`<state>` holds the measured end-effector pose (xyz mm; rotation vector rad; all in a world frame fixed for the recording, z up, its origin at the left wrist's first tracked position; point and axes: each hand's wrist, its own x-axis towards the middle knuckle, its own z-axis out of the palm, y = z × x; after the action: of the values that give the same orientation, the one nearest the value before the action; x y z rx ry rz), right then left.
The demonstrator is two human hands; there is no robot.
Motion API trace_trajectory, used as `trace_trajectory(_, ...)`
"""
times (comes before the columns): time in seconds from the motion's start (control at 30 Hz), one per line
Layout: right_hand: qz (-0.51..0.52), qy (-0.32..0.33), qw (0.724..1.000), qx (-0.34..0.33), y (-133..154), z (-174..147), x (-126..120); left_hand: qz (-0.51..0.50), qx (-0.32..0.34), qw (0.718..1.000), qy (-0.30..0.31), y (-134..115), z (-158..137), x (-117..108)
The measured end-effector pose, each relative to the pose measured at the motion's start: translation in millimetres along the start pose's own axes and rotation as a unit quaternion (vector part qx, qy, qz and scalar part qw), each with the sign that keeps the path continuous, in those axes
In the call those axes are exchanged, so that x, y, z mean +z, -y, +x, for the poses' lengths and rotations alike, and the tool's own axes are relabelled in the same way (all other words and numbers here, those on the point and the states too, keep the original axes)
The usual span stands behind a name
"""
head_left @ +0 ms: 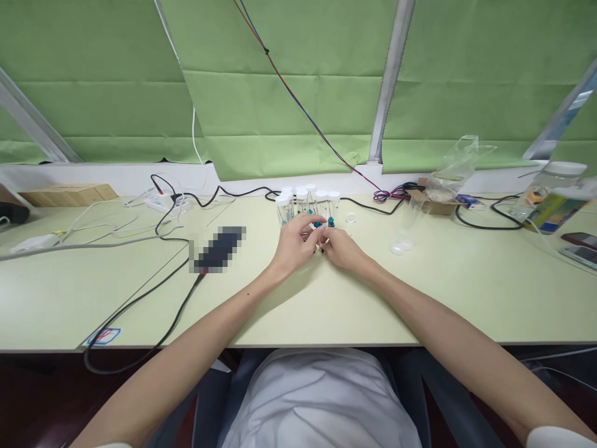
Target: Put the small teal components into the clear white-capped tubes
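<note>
My left hand (296,241) and my right hand (342,247) meet above the table, fingers curled and fingertips together. Both are closed in a pinch around something small. A bit of blue (318,224) and a dark tip show by the fingers, but I cannot make out what they hold. Just behind the hands stands a cluster of clear vials with white caps (302,193), several with blue pieces inside. The vial at the right end (333,208) has a blue piece near its bottom. A loose white cap (351,218) lies to the right of the cluster.
Clear round lids (402,247) lie to the right beside clear tubes (410,214). Behind them are a cardboard box (433,204) with a plastic bag and a jar (559,177). A blurred-out dark device (219,247) with a black cable lies left. Cables run along the wall.
</note>
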<state>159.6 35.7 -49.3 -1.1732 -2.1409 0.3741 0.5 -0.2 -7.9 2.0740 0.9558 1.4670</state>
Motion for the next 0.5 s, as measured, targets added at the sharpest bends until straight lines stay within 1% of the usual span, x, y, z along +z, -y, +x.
trace_trajectory(0.17, 0.003, -0.023, 1.0, 0.014, 3.4, 0.5, -1.4, 0.004, 0.001, 1.0, -0.019, 3.2, 0.8, -1.0)
trace_trajectory(0.33, 0.064, -0.069, 0.996, 0.012, 9.4, 1.0, -3.6, -0.022, -0.007, 0.999, -0.023, 0.9, 1.1, -0.8)
trace_trajectory(0.5, 0.097, -0.114, 0.988, 0.022, 12.7, 2.4, -6.1, -0.035, -0.013, 0.999, -0.015, -2.0, 0.9, 0.3)
